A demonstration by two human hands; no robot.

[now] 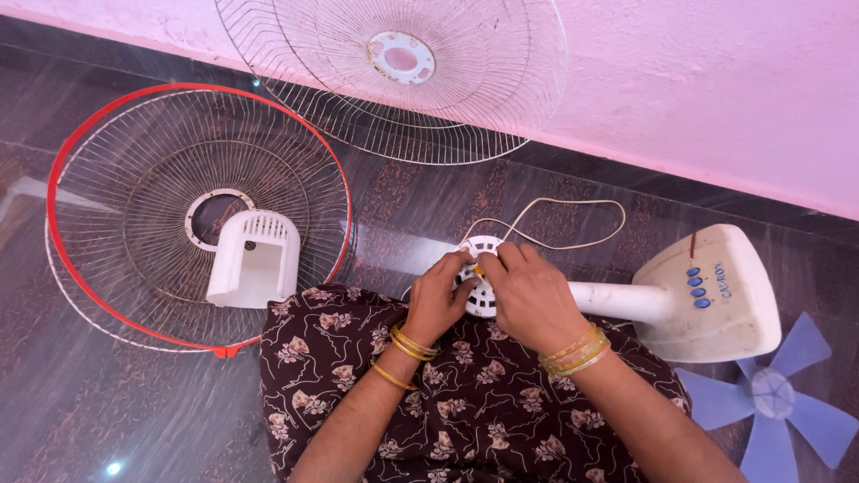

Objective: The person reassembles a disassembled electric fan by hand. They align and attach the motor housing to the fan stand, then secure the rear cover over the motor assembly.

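A white table fan lies on its side on the floor, its base (716, 291) with blue buttons to the right and its stem pointing left. My left hand (438, 300) cups the round white motor housing (479, 250) at the stem's end. My right hand (528, 291) rests over the housing from the right, fingertips pinched on something small and orange at its top. Both wrists wear gold bangles. A dark floral cloth (465, 394) covers my lap under the hands.
A red-rimmed wire guard (107, 143) lies at left with a white plastic motor cover (255, 259) on it. A second white wire guard (483, 98) leans on the pink wall. A blue fan blade (774, 398) lies at bottom right. A white cord (573, 210) loops behind the housing.
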